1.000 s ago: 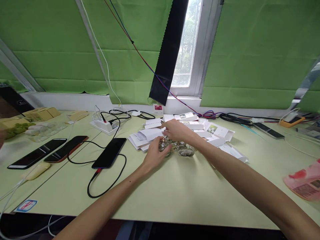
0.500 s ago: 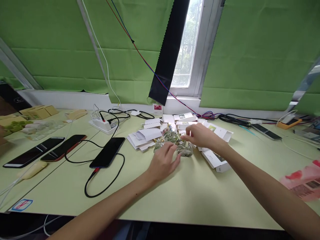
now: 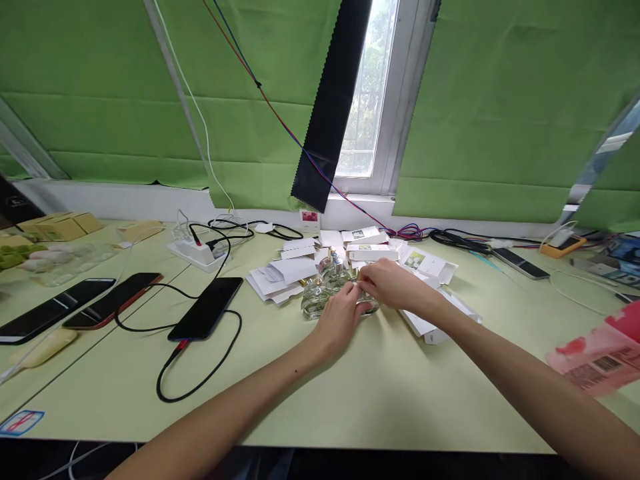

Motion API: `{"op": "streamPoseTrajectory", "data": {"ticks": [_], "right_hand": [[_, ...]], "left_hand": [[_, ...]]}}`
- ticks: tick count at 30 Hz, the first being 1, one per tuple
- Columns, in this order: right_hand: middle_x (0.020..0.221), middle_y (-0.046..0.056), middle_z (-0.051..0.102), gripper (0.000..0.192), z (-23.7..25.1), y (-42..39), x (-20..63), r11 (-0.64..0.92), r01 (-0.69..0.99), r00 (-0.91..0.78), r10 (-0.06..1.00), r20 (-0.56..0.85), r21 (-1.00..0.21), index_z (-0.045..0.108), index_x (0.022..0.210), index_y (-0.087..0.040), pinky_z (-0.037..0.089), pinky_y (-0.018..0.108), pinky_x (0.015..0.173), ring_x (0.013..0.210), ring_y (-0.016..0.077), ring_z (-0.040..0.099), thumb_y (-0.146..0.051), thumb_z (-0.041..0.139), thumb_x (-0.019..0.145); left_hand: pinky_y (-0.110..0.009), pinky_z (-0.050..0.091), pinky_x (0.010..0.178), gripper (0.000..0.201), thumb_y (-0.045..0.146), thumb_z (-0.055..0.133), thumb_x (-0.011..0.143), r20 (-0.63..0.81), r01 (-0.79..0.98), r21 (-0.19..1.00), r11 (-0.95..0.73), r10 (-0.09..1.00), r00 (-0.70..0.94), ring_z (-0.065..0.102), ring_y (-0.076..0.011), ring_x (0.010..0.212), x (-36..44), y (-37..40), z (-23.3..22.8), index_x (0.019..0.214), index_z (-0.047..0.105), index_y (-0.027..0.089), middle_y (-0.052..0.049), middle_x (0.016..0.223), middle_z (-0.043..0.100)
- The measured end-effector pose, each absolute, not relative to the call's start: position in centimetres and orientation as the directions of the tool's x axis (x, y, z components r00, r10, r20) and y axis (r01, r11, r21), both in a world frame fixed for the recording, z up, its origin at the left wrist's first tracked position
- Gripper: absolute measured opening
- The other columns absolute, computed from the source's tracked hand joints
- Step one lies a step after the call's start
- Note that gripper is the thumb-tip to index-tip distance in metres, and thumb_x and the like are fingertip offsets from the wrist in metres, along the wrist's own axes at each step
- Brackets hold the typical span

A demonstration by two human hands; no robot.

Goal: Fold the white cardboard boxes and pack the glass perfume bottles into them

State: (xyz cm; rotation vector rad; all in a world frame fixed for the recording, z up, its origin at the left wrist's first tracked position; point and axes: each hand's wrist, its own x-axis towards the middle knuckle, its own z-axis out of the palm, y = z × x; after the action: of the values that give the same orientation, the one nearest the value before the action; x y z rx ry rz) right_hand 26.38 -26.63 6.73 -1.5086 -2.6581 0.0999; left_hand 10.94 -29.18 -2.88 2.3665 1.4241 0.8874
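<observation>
Both hands meeting over one small glass bottle (image 3: 369,305) mid-table: left hand (image 3: 340,319) cupping its near side, right hand (image 3: 393,283) pinching the top, equally close. More bottles (image 3: 320,300) just left, white cartons (image 3: 293,272) behind. Pale green table (image 3: 350,393), green blinds (image 3: 500,107), narrow window (image 3: 363,100) beyond

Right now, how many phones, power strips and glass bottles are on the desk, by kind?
Dark smartphones lying flat: 4 (three at left, one at far right)
White power strip: 1
Clear glass perfume bottles by the hands: at least 3; others may be hidden
Total: 8
</observation>
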Motion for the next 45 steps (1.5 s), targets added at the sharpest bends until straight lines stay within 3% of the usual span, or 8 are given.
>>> {"op": "streamPoseTrajectory", "data": {"ticks": [5, 13, 19, 23, 29, 34, 38, 45], "right_hand": [[0.083, 0.012, 0.071, 0.022, 6.9, -26.8, 26.8, 0.561, 0.827, -0.561, 0.828, 0.006, -0.022, 0.071, 0.085, -0.014, 0.029, 0.028, 0.058, 0.07, 0.0187, 0.061, 0.001, 0.055, 0.089], [0.095, 0.014, 0.07, 0.018, 6.7, -26.2, 28.3, 0.492, 0.869, -0.49, 0.871, 0.04, -0.056, 0.071, 0.087, -0.015, 0.035, 0.025, 0.063, 0.077, 0.0191, 0.062, -0.003, 0.058, 0.092], [0.093, 0.012, 0.074, 0.015, 5.2, -25.6, 29.0, 0.379, 0.904, -0.374, 0.925, 0.064, -0.199, 0.076, 0.101, -0.015, 0.041, 0.025, 0.071, 0.086, 0.0212, 0.067, -0.013, 0.061, 0.098], [0.105, 0.014, 0.077, 0.024, 5.2, -25.6, 29.1, 0.323, 0.909, -0.314, 0.946, 0.079, -0.264, 0.074, 0.119, -0.015, 0.045, 0.025, 0.075, 0.096, 0.023, 0.07, -0.017, 0.065, 0.097], [0.087, 0.008, 0.076, 0.031, 5.7, -25.1, 28.5, 0.404, 0.861, -0.347, 0.911, 0.223, -0.309, 0.074, 0.108, -0.015, 0.04, 0.025, 0.07, 0.08, 0.0192, 0.066, -0.029, 0.047, 0.108], [0.082, 0.006, 0.076, 0.027, 5.7, -22.7, 27.2, 0.46, 0.83, -0.426, 0.888, 0.174, -0.314, 0.078, 0.101, -0.017, 0.037, 0.025, 0.067, 0.075, 0.0173, 0.064, -0.036, 0.059, 0.103], [0.071, 0.004, 0.072, 0.027, 6.2, -21.8, 26.6, 0.482, 0.824, -0.466, 0.876, 0.129, -0.296, 0.079, 0.084, -0.016, 0.035, 0.024, 0.063, 0.065, 0.0144, 0.059, -0.029, 0.06, 0.1], [0.075, 0.005, 0.074, 0.015, 6.5, -22.7, 26.5, 0.521, 0.818, -0.513, 0.852, 0.103, -0.244, 0.08, 0.088, -0.016, 0.036, 0.024, 0.062, 0.067, 0.0148, 0.06, -0.024, 0.067, 0.092]], "left_hand": [[-0.035, 0.046, 0.075, 0.013, 0.023, 0.054, 0.103, 0.413, 0.628, 0.558, -0.543, 0.838, 0.357, 0.064, -0.0247, 0.087, 10.8, -29.1, -3.0, 0.114, 0.061, 0.021, -0.006, 0.1, 0.064], [-0.034, 0.043, 0.067, 0.018, 0.027, 0.054, 0.102, 0.405, 0.663, 0.535, -0.524, 0.848, 0.343, 0.058, -0.0216, 0.076, 10.7, -29.2, -2.8, 0.086, 0.054, 0.021, -0.005, 0.092, 0.059], [-0.037, 0.051, 0.074, 0.008, 0.029, 0.057, 0.102, 0.412, 0.717, 0.499, -0.487, 0.861, 0.298, 0.065, -0.0258, 0.088, 10.9, -29.5, -3.1, 0.101, 0.057, 0.021, -0.007, 0.102, 0.06], [-0.037, 0.054, 0.071, 0.022, 0.032, 0.058, 0.101, 0.439, 0.773, 0.438, -0.458, 0.86, 0.26, 0.068, -0.0264, 0.089, 11.1, -30.1, -3.0, 0.12, 0.053, 0.022, -0.011, 0.117, 0.057], [-0.048, 0.054, 0.097, 0.047, 0.03, 0.066, 0.097, 0.63, 0.707, 0.431, -0.561, 0.748, 0.208, 0.058, -0.0342, 0.125, 11.8, -29.8, -2.9, 0.137, 0.04, 0.023, -0.016, 0.132, 0.052], [-0.051, 0.049, 0.106, 0.046, 0.038, 0.061, 0.101, 0.532, 0.586, 0.642, -0.494, 0.838, 0.124, 0.055, -0.0352, 0.135, 12.3, -28.7, -2.5, 0.139, 0.041, 0.021, -0.019, 0.139, 0.057], [-0.049, 0.052, 0.098, 0.052, 0.039, 0.06, 0.1, 0.442, 0.508, 0.746, -0.431, 0.891, 0.107, 0.062, -0.0354, 0.129, 12.6, -28.4, -2.5, 0.142, 0.035, 0.021, -0.02, 0.14, 0.061], [-0.04, 0.052, 0.081, 0.042, 0.031, 0.051, 0.103, 0.406, 0.557, 0.721, -0.412, 0.903, 0.142, 0.071, -0.0311, 0.102, 12.7, -29.0, -2.3, 0.14, 0.034, 0.021, -0.016, 0.121, 0.069]]}}
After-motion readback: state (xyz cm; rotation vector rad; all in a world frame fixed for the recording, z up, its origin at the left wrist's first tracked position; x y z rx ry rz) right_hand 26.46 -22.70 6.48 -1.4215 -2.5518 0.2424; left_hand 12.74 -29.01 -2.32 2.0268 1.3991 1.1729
